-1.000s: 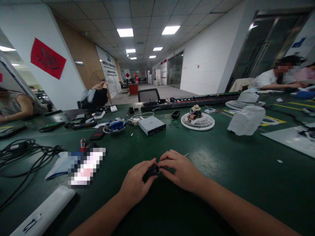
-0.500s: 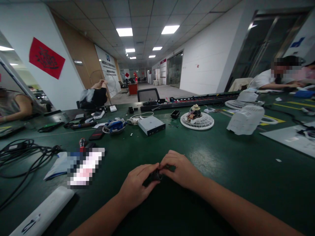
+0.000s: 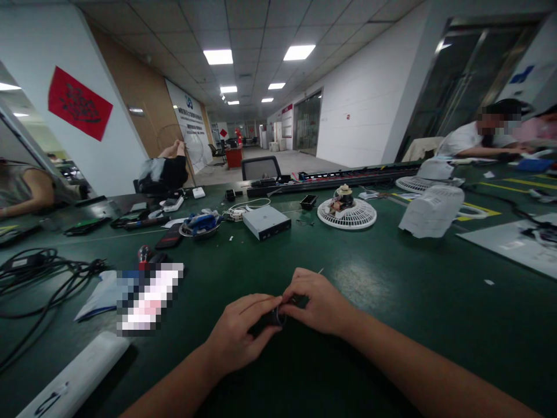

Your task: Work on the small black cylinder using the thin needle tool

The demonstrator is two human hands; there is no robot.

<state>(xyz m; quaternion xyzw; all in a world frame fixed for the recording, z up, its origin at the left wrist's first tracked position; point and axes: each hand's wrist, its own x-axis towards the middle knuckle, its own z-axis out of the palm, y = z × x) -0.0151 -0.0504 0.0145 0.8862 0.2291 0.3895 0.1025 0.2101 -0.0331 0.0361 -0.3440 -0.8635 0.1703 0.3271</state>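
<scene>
Low over the green table, my left hand point(image 3: 237, 334) has its fingers and thumb closed around a small dark cylindrical part point(image 3: 275, 317) with a shiny rim facing right. My right hand point(image 3: 319, 305) meets it there, thumb and forefinger pinched together at the rim. A thin pale tip point(image 3: 321, 270) sticks up behind the right hand's knuckles, so a slender object lies in that hand; most of it is hidden by the fingers and its kind does not show.
Ahead sit an optical drive point(image 3: 266, 222), a small black tray point(image 3: 308, 201) and a white fan grille with a motor point(image 3: 347, 215). A white housing point(image 3: 430, 212) stands right. Leftward lie black cables point(image 3: 47, 278), a screwdriver point(image 3: 144, 255) and a long white case point(image 3: 80, 377). Other people sit around the table.
Both hands stay together at the dark part. My right hand has turned slightly, and the thin tip now shows more clearly above it. The view has shifted a little.
</scene>
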